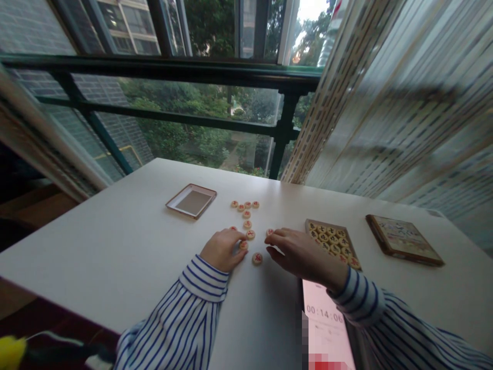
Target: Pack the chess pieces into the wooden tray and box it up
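— Where is the left hand (221, 250), and what is it doing?
— Just left of the frame's middle, with thumb and forefinger closed about a red-marked disc (244, 245). That disc is at its fingertips, on the hand's right side.

— And the right hand (304, 254)?
— It reaches in from the lower right, fingers bent, tips against the right-hand disc (270, 233). I can't tell whether it grips it or only touches it; the thumb is out of sight.

— Which hand is nearer the lowest disc (257, 258)?
— Too close to call: it lies between them, near both and seemingly apart from each. Being round, it has no long axis, but the short column (247, 224) above it runs up the frame, away from the person.

— How many loose discs on the table (127, 236)?
— Eleven: four in the top row (247, 205), three in the column, one by each hand's fingertips, the lowest one, and a half-hidden disc (233, 228) behind the left hand.

— What else?
— One open box (354, 244) right of centre, holding dark-marked discs (323, 238) and at least two red-marked ones at its near end; the right hand hides some, so I can't total them. One patterned lid (404, 239) farther right, one shallow tray (192, 200) left of the top row, one phone (327, 329) at the lower right showing 00:14:06.
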`<state>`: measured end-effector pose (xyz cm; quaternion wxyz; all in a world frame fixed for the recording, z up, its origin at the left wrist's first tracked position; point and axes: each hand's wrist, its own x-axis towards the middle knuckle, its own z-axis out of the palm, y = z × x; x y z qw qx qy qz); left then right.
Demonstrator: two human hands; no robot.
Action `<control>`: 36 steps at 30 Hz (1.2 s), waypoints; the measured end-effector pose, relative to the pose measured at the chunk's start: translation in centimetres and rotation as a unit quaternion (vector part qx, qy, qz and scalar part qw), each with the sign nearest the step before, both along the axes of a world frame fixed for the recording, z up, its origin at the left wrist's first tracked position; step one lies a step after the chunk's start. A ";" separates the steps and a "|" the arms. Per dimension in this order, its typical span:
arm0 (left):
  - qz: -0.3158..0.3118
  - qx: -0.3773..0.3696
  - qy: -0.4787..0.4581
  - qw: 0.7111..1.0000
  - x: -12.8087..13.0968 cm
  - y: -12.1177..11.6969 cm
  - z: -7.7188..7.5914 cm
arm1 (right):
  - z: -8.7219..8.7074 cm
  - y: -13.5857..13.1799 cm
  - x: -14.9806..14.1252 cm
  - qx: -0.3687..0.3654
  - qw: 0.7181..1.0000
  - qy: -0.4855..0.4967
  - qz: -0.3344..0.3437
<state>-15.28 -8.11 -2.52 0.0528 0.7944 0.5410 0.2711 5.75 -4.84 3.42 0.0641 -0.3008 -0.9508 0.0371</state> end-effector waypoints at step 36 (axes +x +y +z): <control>0.022 0.093 -0.070 0.993 1.0 0.1 0.0 | 0.4 0.3 2.2 0.006 0.998 0.061 -0.010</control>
